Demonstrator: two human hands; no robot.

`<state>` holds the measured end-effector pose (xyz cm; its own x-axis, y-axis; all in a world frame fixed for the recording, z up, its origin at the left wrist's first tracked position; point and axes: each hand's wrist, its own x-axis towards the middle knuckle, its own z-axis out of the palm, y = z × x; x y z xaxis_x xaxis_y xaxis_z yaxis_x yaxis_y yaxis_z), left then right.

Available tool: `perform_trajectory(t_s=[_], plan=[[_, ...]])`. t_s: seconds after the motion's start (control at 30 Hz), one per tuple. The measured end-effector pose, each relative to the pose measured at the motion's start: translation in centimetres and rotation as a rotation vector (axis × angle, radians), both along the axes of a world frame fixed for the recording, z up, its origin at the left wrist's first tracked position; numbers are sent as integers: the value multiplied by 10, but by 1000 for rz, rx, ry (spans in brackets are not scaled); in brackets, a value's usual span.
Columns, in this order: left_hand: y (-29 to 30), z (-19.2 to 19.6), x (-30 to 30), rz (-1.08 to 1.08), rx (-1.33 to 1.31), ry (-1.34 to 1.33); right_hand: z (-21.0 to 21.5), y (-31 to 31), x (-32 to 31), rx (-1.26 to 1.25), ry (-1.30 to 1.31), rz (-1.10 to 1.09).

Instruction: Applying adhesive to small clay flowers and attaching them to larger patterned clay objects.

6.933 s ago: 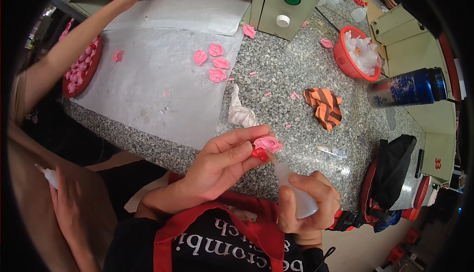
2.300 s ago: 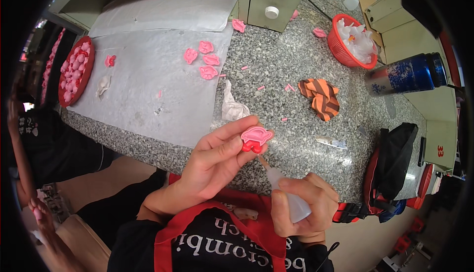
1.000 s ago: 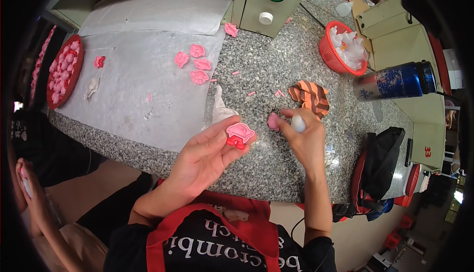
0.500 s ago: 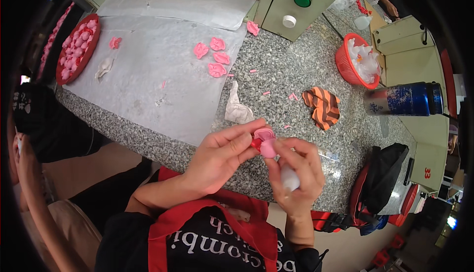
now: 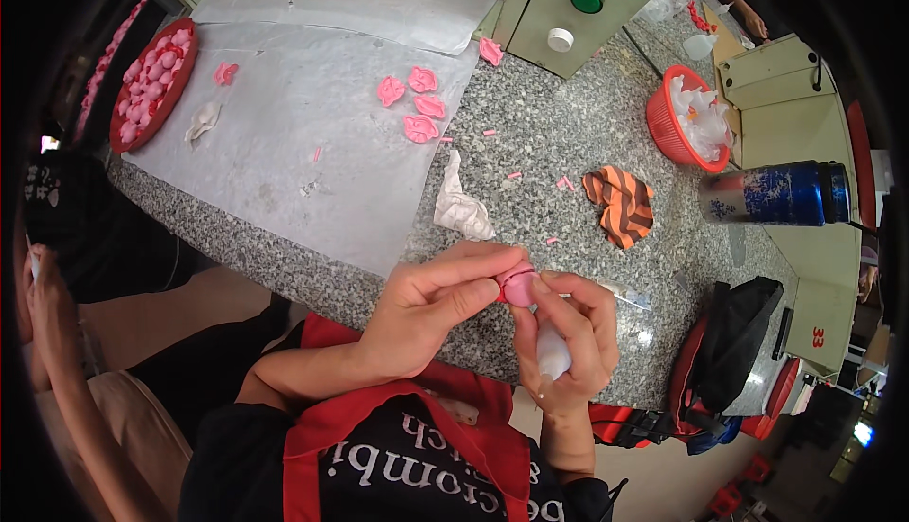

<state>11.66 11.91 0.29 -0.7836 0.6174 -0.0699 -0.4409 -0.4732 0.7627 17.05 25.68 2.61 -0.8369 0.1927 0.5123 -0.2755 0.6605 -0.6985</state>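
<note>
Between both hands, above the front of the speckled stone counter, is a small rounded pink piece [image 5: 520,287] with a red part at its left side. My left hand [image 5: 426,309] pinches its left edge with thumb and fingers. On the opposite side, my right hand [image 5: 582,333] grips the piece with thumb and fingertips. A small translucent white squeeze bottle [image 5: 552,351] is tucked in the right palm, its narrow tip pointing down toward the wrist. Fingers hide much of the pink piece. A crumpled white tissue [image 5: 460,205] lies just beyond my hands.
Several ruffled pink pieces [image 5: 421,128] lie on white sheeting [image 5: 312,209]. A red basket [image 5: 185,72] of pink-and-red pieces stands left; a red basket [image 5: 663,129] of white bottles stands right, near a striped cloth [image 5: 620,205], a blue bottle [image 5: 781,193] and a black bag [image 5: 739,347].
My left fingers have closed further over the pink piece, covering more of its red part and upper fold. Both hands stay almost in place; the squeeze bottle remains in the right palm.
</note>
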Motion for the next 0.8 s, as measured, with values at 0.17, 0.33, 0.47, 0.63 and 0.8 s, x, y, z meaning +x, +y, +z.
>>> perform_trajectory(t_s=[0.17,0.33,0.47,0.63,0.8], plan=[[-1,1,1,-19,-24,28,-1,0,4,44,-11,-3],[-2,1,1,6,-95,226,-5,-1,2,65,69,-2],[2,8,5,53,-86,278,-5,0,5,59,78,14],[3,2,6,142,-136,336,-11,-1,8,160,93,28],[4,2,6,183,-120,387,-7,-1,8,212,95,44]])
